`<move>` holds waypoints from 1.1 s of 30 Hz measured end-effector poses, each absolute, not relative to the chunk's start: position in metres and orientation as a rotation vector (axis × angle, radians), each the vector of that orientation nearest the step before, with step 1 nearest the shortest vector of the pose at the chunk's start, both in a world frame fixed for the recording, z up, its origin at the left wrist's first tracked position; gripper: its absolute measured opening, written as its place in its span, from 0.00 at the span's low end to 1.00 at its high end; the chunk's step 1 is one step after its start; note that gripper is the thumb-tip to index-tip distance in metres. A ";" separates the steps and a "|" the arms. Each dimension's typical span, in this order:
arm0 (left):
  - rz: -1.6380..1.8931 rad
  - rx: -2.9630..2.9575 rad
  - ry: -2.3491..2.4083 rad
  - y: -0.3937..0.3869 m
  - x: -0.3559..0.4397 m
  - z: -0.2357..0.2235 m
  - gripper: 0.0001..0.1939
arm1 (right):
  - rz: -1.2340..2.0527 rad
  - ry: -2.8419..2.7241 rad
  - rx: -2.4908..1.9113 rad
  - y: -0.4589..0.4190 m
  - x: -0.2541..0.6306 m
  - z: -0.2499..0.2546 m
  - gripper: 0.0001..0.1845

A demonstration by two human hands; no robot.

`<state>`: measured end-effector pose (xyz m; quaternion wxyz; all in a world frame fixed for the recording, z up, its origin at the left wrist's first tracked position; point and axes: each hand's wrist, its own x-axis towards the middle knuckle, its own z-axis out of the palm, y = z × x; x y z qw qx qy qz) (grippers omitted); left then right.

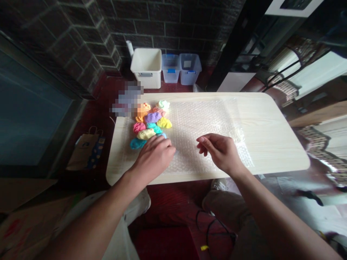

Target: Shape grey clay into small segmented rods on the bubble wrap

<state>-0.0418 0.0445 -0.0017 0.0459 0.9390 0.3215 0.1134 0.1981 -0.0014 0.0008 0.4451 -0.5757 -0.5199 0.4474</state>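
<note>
The left hand (159,148) curls, what it grasps unclear, with multicoloured, soft-looking lumps (153,117) at its eleven o'clock. The right hand (217,148), loosely released, is over clear bubble wrap (200,115).

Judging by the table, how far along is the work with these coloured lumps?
Done, it seems: the bubble wrap lies spread on the table, the lumps grouped at its left.
In hand: the left hand is at the lumps, the right hand over the bubble wrap; grip unclear.
Left: perhaps covering; the lumps lie exposed.
</note>
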 end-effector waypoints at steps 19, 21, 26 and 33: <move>0.437 2.756 1.072 0.047 -0.040 -0.002 0.06 | 1.125 -1.093 -1.384 0.001 0.202 0.004 0.17; 0.445 2.754 1.034 0.047 -0.039 -0.002 0.06 | 1.160 -1.024 -1.374 0.002 0.203 0.002 0.16; 0.348 2.781 1.018 0.044 -0.036 -0.006 0.05 | 1.275 -0.835 -1.300 0.003 0.205 -0.002 0.16; 0.341 2.720 1.056 0.039 -0.035 -0.006 0.06 | 1.252 -0.852 -1.311 0.010 0.221 0.004 0.14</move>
